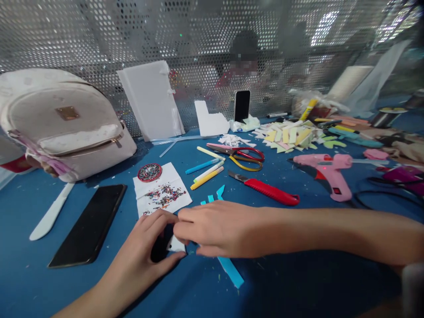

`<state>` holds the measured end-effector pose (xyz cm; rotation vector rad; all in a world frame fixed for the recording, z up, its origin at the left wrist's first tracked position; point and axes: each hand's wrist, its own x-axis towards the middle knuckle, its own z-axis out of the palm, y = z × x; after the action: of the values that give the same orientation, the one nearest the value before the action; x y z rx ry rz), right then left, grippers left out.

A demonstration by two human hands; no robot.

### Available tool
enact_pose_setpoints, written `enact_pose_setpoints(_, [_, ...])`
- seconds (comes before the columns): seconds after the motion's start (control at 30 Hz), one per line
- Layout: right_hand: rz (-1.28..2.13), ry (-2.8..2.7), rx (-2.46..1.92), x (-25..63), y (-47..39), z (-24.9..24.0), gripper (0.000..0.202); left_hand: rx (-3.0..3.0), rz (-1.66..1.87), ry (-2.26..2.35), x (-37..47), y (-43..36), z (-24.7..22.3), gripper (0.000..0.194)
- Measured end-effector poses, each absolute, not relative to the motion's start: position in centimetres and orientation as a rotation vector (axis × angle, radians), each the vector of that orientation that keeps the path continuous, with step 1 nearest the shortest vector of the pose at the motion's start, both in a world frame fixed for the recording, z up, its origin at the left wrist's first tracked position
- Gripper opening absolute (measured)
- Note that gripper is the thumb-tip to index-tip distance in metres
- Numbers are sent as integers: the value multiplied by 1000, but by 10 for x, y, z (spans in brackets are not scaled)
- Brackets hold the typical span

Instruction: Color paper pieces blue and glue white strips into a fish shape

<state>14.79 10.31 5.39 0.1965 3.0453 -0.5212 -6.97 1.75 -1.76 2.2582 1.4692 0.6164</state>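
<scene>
Left hand: its thumb (170, 264) touches the lower edge of a small white piece (177, 245) with a black dot, and its fingers (155, 217) curve round the far side; I cannot tell whether they pinch it.
Right hand: lies over the white piece, fingers (185, 229) bent downward, tips hidden, so I cannot tell whether they grip.
White piece: between the two hands, towards the near edge of the blue bench (188, 296), partly covered.
Under and beside the right hand: bright blue strips (231, 271).
Just beyond the hands: a white sheet (171, 176) bearing multicoloured bits and a red-rimmed disc (149, 172); to its right, yellow, blue and pale sticks (207, 178).
Right of the sticks: an open red cutter (271, 191), red-and-yellow-handled scissors (247, 155) behind it, and a pink glue gun (336, 172) towards the right edge.
Left side: a dark phone (89, 227) lying flat beside a white plastic knife (54, 212), with a pale backpack (66, 128) behind them.
Far edge: tall white boards (150, 101), a smaller phone (242, 106) standing upright, and a heap of pastel strips (288, 134), before a perforated metal screen (198, 26).
</scene>
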Motion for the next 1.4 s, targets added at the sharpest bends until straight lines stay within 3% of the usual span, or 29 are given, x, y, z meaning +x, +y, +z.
enact_pose_setpoints(0.1, [-719,2996,185,148,107,58,28,2253,595,1472,-69,17,-16,29])
enact_pose_setpoints(0.27, [-456,3123,265,145,113,45,53,2248,605,1495,-70,16,-16,42])
enact_pose_setpoints(0.47, [-355,3140,298,142,109,36,55,2243,611,1480,-69,17,-14,39])
enact_pose_setpoints(0.83, [-71,2974,525,161,131,62,56,2242,589,1484,-70,17,-14,37])
enact_pose_setpoints(1.1, [-210,2961,496,160,132,57,40,2239,590,1482,-69,17,-13,34])
enact_pose_setpoints(1.27, [-420,3081,541,159,130,58,18,2232,581,1483,-69,17,-13,34])
enact_pose_setpoints(1.4, [-309,3198,346,154,124,57,12,2230,585,1482,-69,16,-13,35])
